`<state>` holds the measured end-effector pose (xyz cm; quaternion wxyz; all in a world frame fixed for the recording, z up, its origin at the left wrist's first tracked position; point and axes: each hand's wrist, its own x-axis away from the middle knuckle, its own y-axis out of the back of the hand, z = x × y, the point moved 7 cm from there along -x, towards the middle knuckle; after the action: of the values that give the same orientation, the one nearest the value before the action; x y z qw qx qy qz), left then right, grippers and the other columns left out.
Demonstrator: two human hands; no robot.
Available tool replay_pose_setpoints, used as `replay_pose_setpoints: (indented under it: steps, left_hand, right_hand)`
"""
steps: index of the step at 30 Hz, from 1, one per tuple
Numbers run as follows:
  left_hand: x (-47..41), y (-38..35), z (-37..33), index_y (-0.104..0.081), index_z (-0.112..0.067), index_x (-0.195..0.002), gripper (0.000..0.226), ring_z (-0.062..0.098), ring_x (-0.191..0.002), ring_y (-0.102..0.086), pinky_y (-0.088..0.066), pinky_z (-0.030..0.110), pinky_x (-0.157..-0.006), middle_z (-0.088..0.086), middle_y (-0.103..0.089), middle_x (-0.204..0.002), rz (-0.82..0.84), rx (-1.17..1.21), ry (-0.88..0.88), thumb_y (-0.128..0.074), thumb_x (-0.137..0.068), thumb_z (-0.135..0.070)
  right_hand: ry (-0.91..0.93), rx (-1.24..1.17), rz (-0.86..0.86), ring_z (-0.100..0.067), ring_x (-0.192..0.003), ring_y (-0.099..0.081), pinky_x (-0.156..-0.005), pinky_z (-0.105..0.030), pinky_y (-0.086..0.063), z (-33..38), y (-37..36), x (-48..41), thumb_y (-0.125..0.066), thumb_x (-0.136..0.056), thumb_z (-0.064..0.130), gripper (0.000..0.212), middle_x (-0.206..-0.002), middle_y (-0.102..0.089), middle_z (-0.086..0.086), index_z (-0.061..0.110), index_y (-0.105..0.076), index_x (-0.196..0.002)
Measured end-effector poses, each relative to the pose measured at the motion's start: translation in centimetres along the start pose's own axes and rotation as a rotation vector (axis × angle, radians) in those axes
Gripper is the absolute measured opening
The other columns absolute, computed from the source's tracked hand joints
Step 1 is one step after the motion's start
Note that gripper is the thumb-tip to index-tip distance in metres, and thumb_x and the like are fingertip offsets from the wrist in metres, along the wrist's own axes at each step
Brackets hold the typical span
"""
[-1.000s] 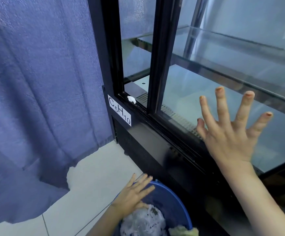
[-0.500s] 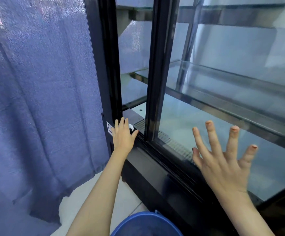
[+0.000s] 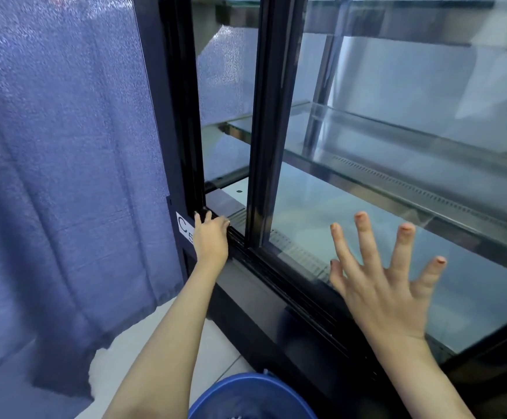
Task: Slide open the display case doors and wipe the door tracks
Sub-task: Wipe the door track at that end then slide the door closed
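We have the door point(image 3: 397, 192) slid partly open. Our right hand point(image 3: 388, 285) presses flat, fingers spread, on its glass; our left hand point(image 3: 211, 237) curls at the exposed track point(image 3: 238, 235), possibly pinching something. Wiping remains.

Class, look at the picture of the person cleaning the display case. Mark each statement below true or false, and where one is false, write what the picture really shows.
1. The left hand is at the bottom door track, near the case's left corner. True.
2. The right hand grips a cloth. False: it is spread open, fingers apart, against the glass door, holding nothing.
3. The sliding door is fully shut. False: there is an open gap between its dark frame and the case's left post.
4. A blue bucket sits at the bottom edge of the view. True.
5. A red curtain hangs left of the case. False: the curtain is blue.
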<state>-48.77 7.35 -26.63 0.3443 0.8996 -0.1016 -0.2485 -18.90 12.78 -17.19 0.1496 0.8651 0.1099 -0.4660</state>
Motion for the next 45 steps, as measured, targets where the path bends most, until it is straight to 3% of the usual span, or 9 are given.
replay_pose_setpoints:
  steps: [5, 17, 20, 23, 26, 31, 34, 40, 45]
  left_hand:
    - [5.1, 2.9, -1.0, -0.071, -0.009, -0.084, 0.012, 0.026, -0.134, -0.032, 0.004, 0.039, -0.114, -0.001, -0.054, -0.128, -0.127, 0.250, -0.197, -0.061, -0.089, -0.013]
    - [27.4, -4.2, 6.7, -0.069, -0.029, -0.065, 0.020, 0.012, -0.143, -0.002, -0.003, 0.049, -0.109, -0.003, -0.060, -0.124, 0.395, -0.076, -0.441, -0.064, -0.079, -0.042]
    - [29.2, -6.9, 8.5, -0.072, -0.033, -0.100, 0.055, 0.027, -0.142, 0.007, -0.002, 0.057, -0.105, 0.001, -0.052, -0.135, 0.698, -0.413, -0.347, -0.087, -0.050, -0.048]
    - [30.0, -7.4, 8.3, -0.024, -0.031, -0.146, 0.065, 0.031, -0.138, 0.022, 0.014, 0.065, -0.103, -0.001, 0.017, -0.148, 0.803, -0.543, -0.296, -0.054, -0.090, -0.045]
    - [29.8, -7.7, 7.0, -0.022, -0.028, -0.147, 0.055, 0.026, -0.141, 0.019, 0.021, 0.062, -0.100, -0.003, 0.012, -0.155, 0.815, -0.488, -0.304, -0.040, -0.097, -0.041]
    - [29.2, -8.1, 4.0, -0.051, -0.025, -0.132, 0.039, 0.014, -0.142, -0.017, 0.002, 0.044, -0.115, -0.012, -0.026, -0.150, 0.807, -0.345, -0.355, -0.047, -0.096, -0.037]
    - [31.9, -10.2, 1.8, -0.073, -0.038, -0.072, 0.014, -0.003, -0.083, -0.063, -0.047, 0.024, -0.092, -0.023, -0.068, -0.085, 1.041, -0.355, -0.437, -0.073, -0.063, -0.049]
    - [38.9, -13.4, 0.0, -0.040, -0.011, -0.132, 0.041, 0.033, -0.121, -0.040, -0.033, 0.041, -0.100, 0.014, -0.042, -0.133, 1.284, -0.265, -0.392, -0.044, -0.096, -0.030]
    - [40.2, -14.0, 0.1, -0.026, -0.030, -0.143, 0.050, 0.029, -0.133, -0.031, -0.023, 0.038, -0.112, 0.006, -0.021, -0.150, 1.341, -0.131, -0.371, -0.045, -0.097, -0.033]
  right_hand:
    - [-0.006, 0.000, -0.014, -0.043, -0.142, -0.005, -0.110, -0.061, 0.004, 0.1, 0.1, -0.1, -0.049, -0.091, 0.046, 0.063, -0.157, -0.020, -0.007, 0.026, -0.032, -0.148]
    - [-0.020, -0.062, 0.008, -0.043, -0.142, 0.002, -0.104, -0.061, -0.012, -0.1, 0.4, -0.5, -0.047, -0.093, 0.043, 0.060, -0.151, -0.030, -0.006, 0.025, -0.032, -0.148]
    - [-0.018, -0.063, 0.023, -0.044, -0.142, 0.003, -0.101, -0.061, -0.017, -0.1, 0.4, -0.5, -0.045, -0.093, 0.041, 0.058, -0.151, -0.030, -0.006, 0.025, -0.033, -0.148]
    - [-0.023, -0.063, 0.019, -0.043, -0.142, 0.004, -0.104, -0.060, -0.008, -0.1, 0.3, -0.5, -0.046, -0.093, 0.040, 0.059, -0.152, -0.028, -0.006, 0.025, -0.032, -0.148]
    - [-0.023, -0.062, 0.021, -0.043, -0.142, 0.005, -0.105, -0.059, -0.004, -0.1, 0.3, -0.5, -0.045, -0.093, 0.040, 0.058, -0.152, -0.025, -0.006, 0.025, -0.032, -0.148]
    - [-0.022, -0.051, 0.018, -0.042, -0.142, 0.005, -0.110, -0.059, 0.006, -0.1, 0.2, -0.3, -0.045, -0.093, 0.040, 0.058, -0.153, -0.023, -0.006, 0.026, -0.031, -0.148]
    - [-0.019, -0.043, 0.024, -0.043, -0.142, 0.005, -0.109, -0.060, 0.007, 0.0, 0.1, -0.3, -0.044, -0.093, 0.040, 0.059, -0.154, -0.022, -0.006, 0.026, -0.029, -0.148]
    - [-0.018, -0.044, 0.023, -0.043, -0.142, 0.007, -0.109, -0.060, 0.006, -0.1, 0.2, -0.4, -0.043, -0.094, 0.038, 0.057, -0.154, -0.020, -0.006, 0.027, -0.030, -0.148]
    - [-0.023, -0.046, 0.018, -0.043, -0.141, 0.011, -0.109, -0.060, 0.009, 0.0, 0.3, -0.6, -0.042, -0.094, 0.036, 0.055, -0.153, -0.017, -0.006, 0.028, -0.031, -0.147]
